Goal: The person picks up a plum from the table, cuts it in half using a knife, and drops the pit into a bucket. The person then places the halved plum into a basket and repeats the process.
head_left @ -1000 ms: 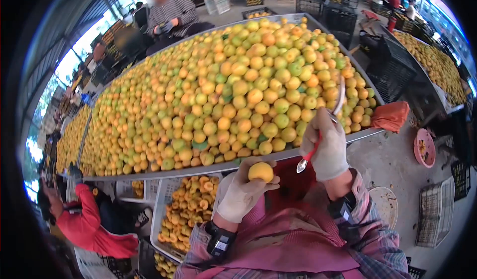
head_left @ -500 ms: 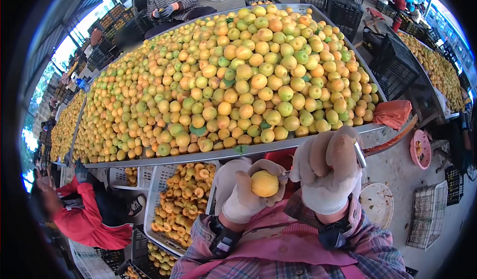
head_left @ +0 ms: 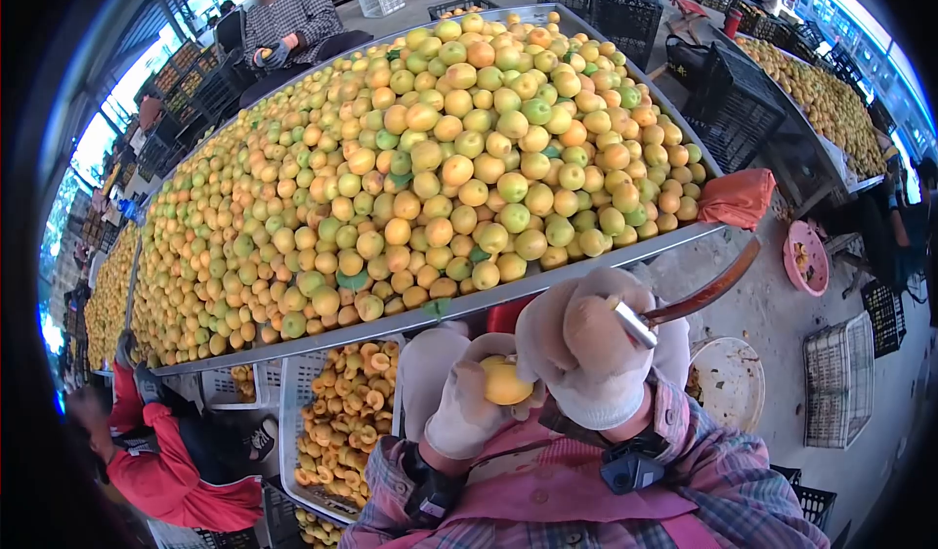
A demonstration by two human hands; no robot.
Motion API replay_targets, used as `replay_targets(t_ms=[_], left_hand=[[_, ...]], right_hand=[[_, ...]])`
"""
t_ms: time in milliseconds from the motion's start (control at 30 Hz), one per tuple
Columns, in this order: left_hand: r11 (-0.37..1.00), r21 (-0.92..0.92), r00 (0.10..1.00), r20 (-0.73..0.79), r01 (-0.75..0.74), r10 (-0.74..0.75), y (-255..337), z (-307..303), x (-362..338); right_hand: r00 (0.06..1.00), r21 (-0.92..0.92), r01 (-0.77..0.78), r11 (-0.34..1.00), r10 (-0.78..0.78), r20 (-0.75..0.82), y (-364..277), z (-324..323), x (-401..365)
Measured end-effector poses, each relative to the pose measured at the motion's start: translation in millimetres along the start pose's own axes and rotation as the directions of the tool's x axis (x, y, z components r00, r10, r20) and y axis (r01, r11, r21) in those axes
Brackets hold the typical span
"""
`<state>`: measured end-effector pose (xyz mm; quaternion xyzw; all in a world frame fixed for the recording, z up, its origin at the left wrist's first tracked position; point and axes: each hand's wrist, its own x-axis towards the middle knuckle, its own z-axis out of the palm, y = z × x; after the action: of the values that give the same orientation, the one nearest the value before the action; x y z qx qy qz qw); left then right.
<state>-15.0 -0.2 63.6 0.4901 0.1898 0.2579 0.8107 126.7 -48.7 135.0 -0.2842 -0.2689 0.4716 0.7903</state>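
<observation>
My left hand (head_left: 474, 407), in a pale work glove, is curled around a yellow apricot (head_left: 508, 381) in front of my chest. Just right of it, my gloved right hand (head_left: 586, 349) is closed on a tool with a silver metal handle (head_left: 633, 324); its working end is hidden by the fingers and the fruit. Both hands are close together, below the near edge of a metal-rimmed table (head_left: 430, 307). On that table lies a large heap of whole apricots (head_left: 420, 178). A white crate (head_left: 289, 422) of halved apricots (head_left: 342, 417) stands left of my left hand.
An orange-red bag (head_left: 738, 199) sits at the table's right corner. On the floor at right are a white tub (head_left: 731, 383), a pink basin (head_left: 806, 258) and a pale crate (head_left: 838, 378). One person in red (head_left: 191, 471) is at left; another (head_left: 288, 21) sits across the table.
My right hand has come left and nearer the apricot, closing the gap between my hands. The apricot stays in my left hand. The whole view has shifted and tilted slightly.
</observation>
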Motion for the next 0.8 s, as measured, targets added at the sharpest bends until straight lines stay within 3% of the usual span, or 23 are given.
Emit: replay_targets(t_ms=[33, 67, 100, 133, 167, 200, 233, 267, 300, 333, 367, 400, 433, 467, 500, 533, 567, 600, 667, 700, 733, 767, 800], left_hand=[[1.000, 0.000, 1.000, 0.009, 0.001, -0.001, 4.5, 3.5, -0.4], [0.999, 0.036, 0.995, -0.102, 0.027, -0.023, 11.3, 10.8, -1.7], [0.996, 0.067, 0.979, -0.200, 0.059, -0.045, 14.6, 17.0, -0.9], [0.603, 0.794, 0.960, -0.110, -0.070, 0.257, 14.5, 15.1, -1.8], [0.364, 0.916, 0.889, -0.017, -0.170, 0.457, -4.1, 4.7, -2.2], [0.520, 0.821, 0.892, -0.030, -0.235, 0.451, -14.9, -3.2, 3.4], [0.521, 0.821, 0.885, -0.042, -0.234, 0.464, -15.8, -4.0, 8.9], [0.331, 0.907, 0.897, 0.100, -0.260, 0.430, -18.2, -15.3, 8.1], [0.554, 0.793, 0.856, -0.083, -0.254, 0.510, -18.4, -0.7, 17.0], [0.742, 0.623, 0.805, -0.293, -0.249, 0.516, -19.2, 11.0, 22.5], [0.955, 0.218, 0.865, -0.419, -0.200, 0.277, -46.8, -26.1, 15.3], [0.970, -0.225, 0.900, -0.435, -0.098, -0.010, -71.0, -64.8, 8.7], [0.971, -0.222, 0.906, -0.423, -0.088, -0.015, -65.6, -51.8, 10.9], [0.979, 0.099, 0.915, -0.350, -0.177, 0.201, -51.4, -25.2, 9.0], [0.874, 0.398, 0.898, -0.215, -0.278, 0.383, -35.3, 2.8, 7.5], [0.669, 0.642, 0.859, -0.030, -0.375, 0.510, -22.2, 19.1, 9.2], [0.663, 0.661, 0.893, 0.024, -0.351, 0.450, -12.9, 21.7, 12.3], [0.659, 0.669, 0.893, 0.017, -0.345, 0.450, -19.3, 14.4, 10.4], [0.515, 0.770, 0.832, 0.037, -0.377, 0.554, -35.3, -1.2, 6.0], [0.534, 0.774, 0.833, -0.016, -0.340, 0.554, -40.9, -0.3, 2.9], [0.332, 0.897, 0.841, 0.076, -0.293, 0.536, -27.0, 0.7, 3.9], [0.272, 0.921, 0.859, 0.113, -0.279, 0.499, -17.7, 9.6, 1.8], [0.821, 0.565, 0.966, -0.157, -0.082, 0.205, -38.2, -11.7, -11.2]], right_hand=[[0.999, -0.104, -0.001, 0.995, 0.006, 0.040, 1.2, -2.1, -0.7], [0.997, -0.213, 0.006, 0.977, 0.009, 0.073, 2.9, -6.7, -2.4], [0.883, -0.747, 0.465, 0.475, -0.312, 0.351, 34.3, -35.9, -7.3], [0.996, -0.672, -0.089, 0.735, 0.079, -0.046, 21.2, -23.7, -17.1], [0.979, -0.352, -0.197, 0.915, 0.200, -0.029, 20.0, -20.2, -9.8], [0.990, 0.078, -0.139, 0.987, 0.141, -0.019, 39.6, -24.0, -14.7], [0.962, -0.399, 0.260, 0.879, -0.273, 0.025, 39.4, -22.6, -2.1], [0.982, -0.489, 0.047, 0.871, 0.048, 0.180, -2.2, -5.9, 14.9], [0.961, -0.479, 0.187, 0.858, -0.057, 0.272, 1.7, -10.2, 18.5], [0.993, -0.344, 0.012, 0.939, 0.030, 0.117, 22.2, -5.9, 15.6], [0.985, -0.281, -0.051, 0.958, 0.094, 0.142, 20.3, -5.7, 13.3], [0.992, -0.279, 0.025, 0.960, 0.012, 0.129, 38.3, -12.9, 16.6], [0.995, -0.299, 0.004, 0.954, 0.026, 0.095, 30.2, -13.1, 17.4], [0.997, -0.312, -0.025, 0.950, 0.047, 0.064, 21.2, -10.6, 17.8], [0.997, -0.306, -0.026, 0.952, 0.047, 0.062, 13.8, -9.3, 16.2], [0.985, -0.039, -0.172, 0.984, 0.173, 0.025, 6.2, -8.5, 14.2], [0.953, 0.234, -0.300, 0.925, 0.303, 0.025, 3.2, -7.9, 12.0], [0.951, 0.241, -0.307, 0.921, 0.308, 0.033, 5.9, -8.9, 11.2], [1.000, 0.101, 0.013, 0.995, -0.016, 0.025, 16.8, -11.1, 12.4], [0.986, 0.230, -0.165, 0.959, 0.167, 0.015, 19.0, -15.5, 15.6], [0.974, 0.232, -0.204, 0.951, 0.220, -0.046, 14.3, -14.6, 16.3], [0.969, 0.274, -0.209, 0.939, 0.236, -0.069, 5.5, -14.8, 10.0], [0.988, 0.267, -0.150, 0.952, 0.132, 0.084, 20.4, -27.2, 12.9]])
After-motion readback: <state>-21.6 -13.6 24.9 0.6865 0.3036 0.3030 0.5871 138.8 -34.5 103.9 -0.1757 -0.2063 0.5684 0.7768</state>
